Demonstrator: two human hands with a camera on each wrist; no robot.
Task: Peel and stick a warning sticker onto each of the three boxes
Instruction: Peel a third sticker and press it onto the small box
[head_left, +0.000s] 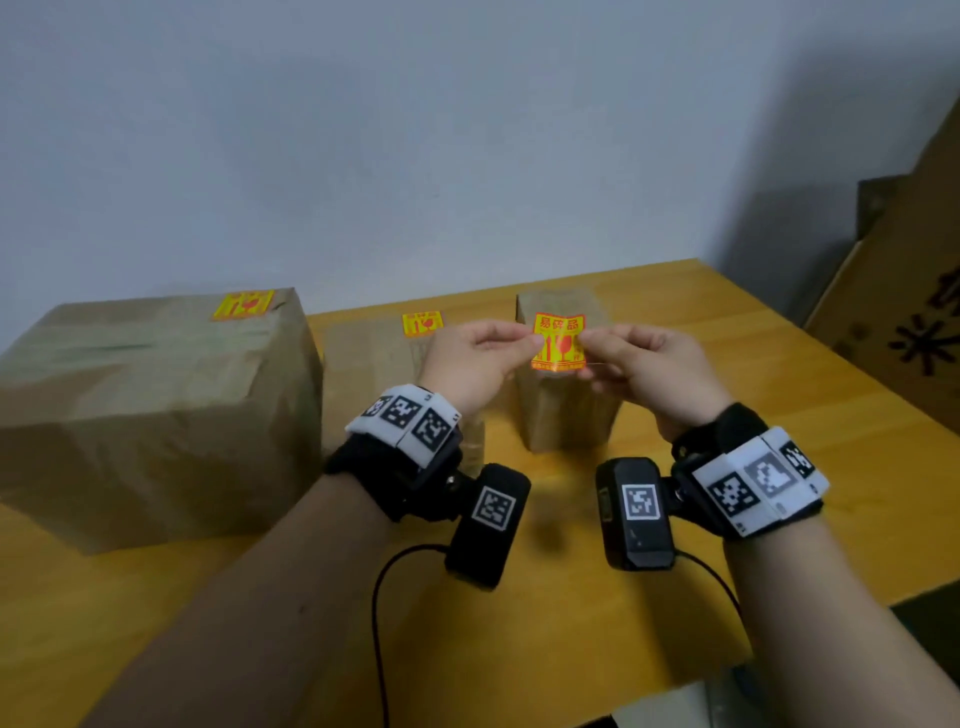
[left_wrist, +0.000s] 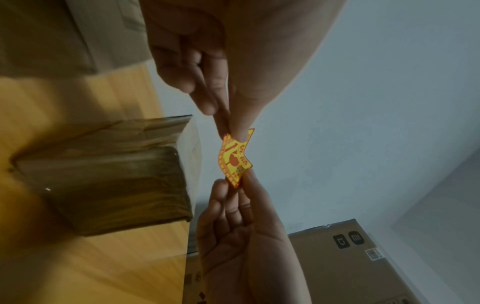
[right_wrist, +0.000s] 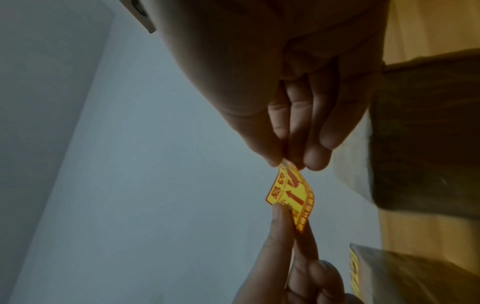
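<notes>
Head view soft; wrist cams dim.

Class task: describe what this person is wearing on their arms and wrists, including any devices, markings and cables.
The forearms are bare, with no sleeves. Each wrist carries a black strap topped by a white band of square black-and-white coded markers: left band, right band. A black boxy camera unit bearing one such marker hangs below each wrist: left unit, right unit. A thin black cable trails from each unit.

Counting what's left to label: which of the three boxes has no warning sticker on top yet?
The small box on the right, behind the held sticker. The large left box and the middle box already carry one.
</notes>
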